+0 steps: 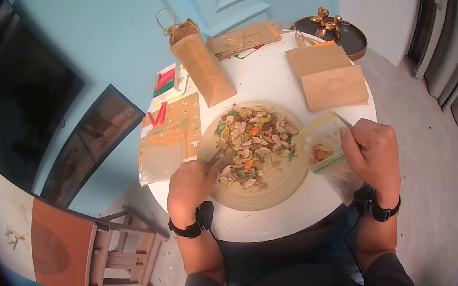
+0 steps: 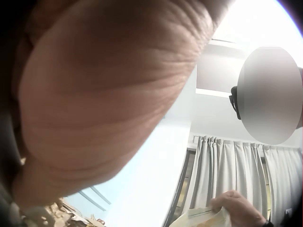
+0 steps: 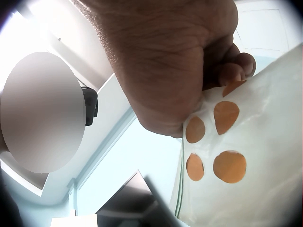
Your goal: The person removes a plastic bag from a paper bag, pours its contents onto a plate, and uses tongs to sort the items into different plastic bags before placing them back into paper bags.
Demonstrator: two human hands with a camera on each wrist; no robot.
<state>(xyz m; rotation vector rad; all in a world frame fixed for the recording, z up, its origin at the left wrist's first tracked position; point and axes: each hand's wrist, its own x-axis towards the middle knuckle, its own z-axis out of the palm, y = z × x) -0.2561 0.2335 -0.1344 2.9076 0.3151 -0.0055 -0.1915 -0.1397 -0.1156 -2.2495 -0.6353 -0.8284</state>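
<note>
Dried flakes in beige, orange, green and yellow are heaped on a round beige tray [image 1: 236,198]. At the tray's left side, my left hand [image 1: 192,189] has curled fingers around a blurred brownish tool [image 1: 222,159], whose end reaches the flakes; its exact shape is unclear. My right hand [image 1: 373,150] grips the edge of a translucent zip bag [image 1: 328,130] with a green seal line, tilted at the tray's right edge with some flakes inside. In the right wrist view, orange oval spots mark the bag [image 3: 265,142] beside my curled fingers [image 3: 230,73].
A tall paper bag [image 1: 205,71] stands behind the tray, with flat paper bags [image 1: 334,87] at the right. Pouches [image 1: 165,151] and a patterned sheet lie at the left. A dark round stand [image 1: 352,43] holds a shiny figurine; a wooden chair [image 1: 125,255] is at lower left.
</note>
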